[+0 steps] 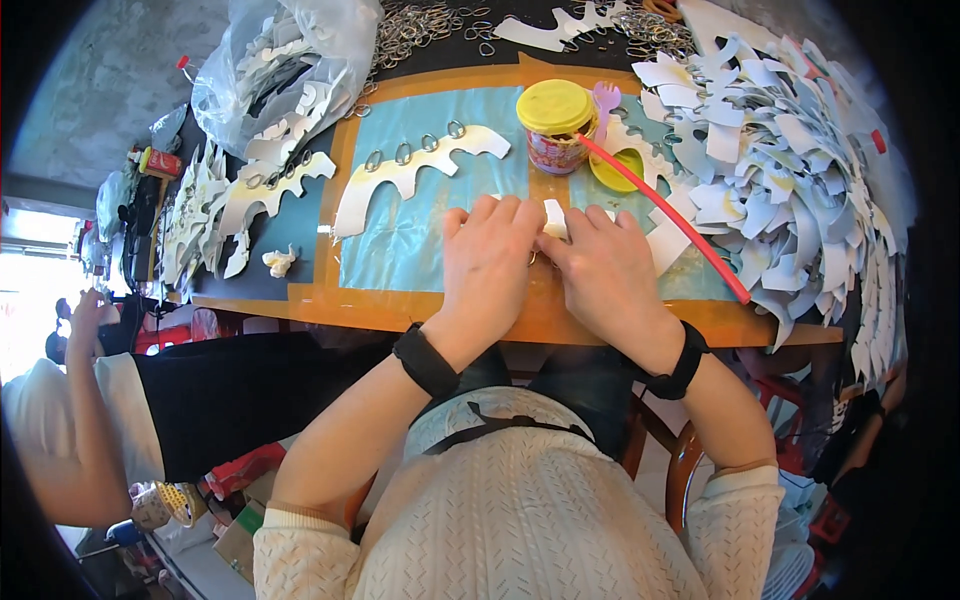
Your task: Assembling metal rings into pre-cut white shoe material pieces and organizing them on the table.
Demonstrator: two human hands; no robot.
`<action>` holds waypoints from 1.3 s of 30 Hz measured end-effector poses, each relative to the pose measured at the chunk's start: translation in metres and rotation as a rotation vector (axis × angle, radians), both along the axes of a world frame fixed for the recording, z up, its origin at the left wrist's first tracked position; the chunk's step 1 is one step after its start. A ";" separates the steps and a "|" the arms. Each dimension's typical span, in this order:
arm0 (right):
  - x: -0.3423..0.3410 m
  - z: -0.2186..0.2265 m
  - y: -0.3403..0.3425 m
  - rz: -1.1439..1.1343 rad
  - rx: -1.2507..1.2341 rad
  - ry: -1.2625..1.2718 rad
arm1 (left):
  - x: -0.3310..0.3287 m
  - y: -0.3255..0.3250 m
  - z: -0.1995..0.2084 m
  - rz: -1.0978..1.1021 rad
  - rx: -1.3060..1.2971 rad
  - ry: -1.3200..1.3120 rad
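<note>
Both hands down on counter [300, 290], L hand [487, 262] & R hand [608, 275] pinching a small white card piece [555, 218] betw. fingertips, each grip clenched on it, piece at fingertip level just ahead of both, yellow-lidded glue tub [556, 125] beyond, red stick [665, 215] slanting right.

Glossy blue mat [420, 240] (taped), matt white card cutout [415, 170], metal rings [410, 25].

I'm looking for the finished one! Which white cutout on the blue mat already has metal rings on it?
The long curved white cutout lying left of the yellow-lidded jar; four metal rings line its upper edge. The piece under both hands shows none.
</note>
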State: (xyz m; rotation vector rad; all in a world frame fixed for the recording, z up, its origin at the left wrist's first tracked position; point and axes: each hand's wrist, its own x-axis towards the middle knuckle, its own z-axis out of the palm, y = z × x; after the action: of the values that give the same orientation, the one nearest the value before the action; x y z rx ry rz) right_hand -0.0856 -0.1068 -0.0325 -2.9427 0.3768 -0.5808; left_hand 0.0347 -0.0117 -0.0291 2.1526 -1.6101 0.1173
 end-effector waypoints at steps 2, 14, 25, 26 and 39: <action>-0.001 0.001 0.000 -0.002 0.018 0.008 | 0.003 0.002 0.002 -0.014 -0.015 -0.036; -0.004 0.001 0.000 -0.012 0.032 -0.031 | 0.003 0.029 0.008 -0.090 0.143 -0.229; 0.004 0.010 -0.005 -0.054 0.097 0.044 | 0.030 0.039 0.009 -0.228 0.187 0.018; 0.006 0.011 -0.006 -0.045 0.116 0.063 | 0.032 0.039 0.007 -0.271 0.128 0.030; 0.003 0.013 -0.012 -0.041 0.108 0.103 | 0.033 0.031 0.016 -0.327 0.242 -0.094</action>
State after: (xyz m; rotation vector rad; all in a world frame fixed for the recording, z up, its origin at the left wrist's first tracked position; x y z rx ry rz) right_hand -0.0825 -0.1185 -0.0198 -2.8738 0.4654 -0.4011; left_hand 0.0677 0.0197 -0.0135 2.0433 -2.1010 -0.0843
